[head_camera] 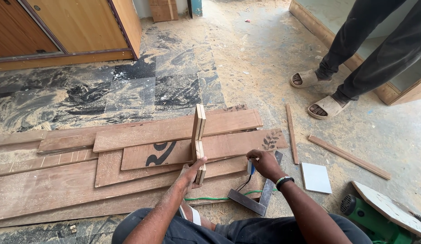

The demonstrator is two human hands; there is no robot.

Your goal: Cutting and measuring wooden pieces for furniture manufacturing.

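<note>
Plywood strip upright on edge, left hand bracing; floor right open.

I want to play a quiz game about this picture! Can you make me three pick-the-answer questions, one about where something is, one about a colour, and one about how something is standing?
1. Where does the metal square lie?
A. On the floor by the right hand
B. On top of the cupboard
C. Under the other person's sandals

2. What colour is the flat tile on the floor?
A. Red
B. White
C. Black

3. How is the narrow wood strip at the left hand standing?
A. Flat on its wide face
B. Up on its edge across the planks
C. Leaning on the wall

Answers:
1. A, the square lies just below the right hand.
2. B, the tile is plainly white beside the dusty floor.
3. B, the left hand steadies the strip on its thin edge over the planks.
</note>
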